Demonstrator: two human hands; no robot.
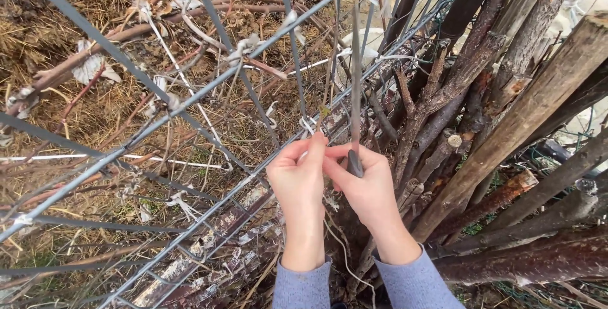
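Two hands at wire mesh panel (190, 103) | left hand (297, 179) pinches white tie strip (308, 125), fingers closed | right hand (367, 189) clamps grey rod (355, 94) upright against mesh for tying | branches (481, 94) behind

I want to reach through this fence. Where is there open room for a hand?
The wide wire mesh squares left of the left hand are open. Right of the right hand, stacked branches crowd everything, and cloth ties clutter the upper wires.

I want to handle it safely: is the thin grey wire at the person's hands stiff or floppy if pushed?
Probably stiff: the grey wire runs straight upward from the right hand. It looks thin, so likely light and somewhat springy. The left hand pinches beside it.
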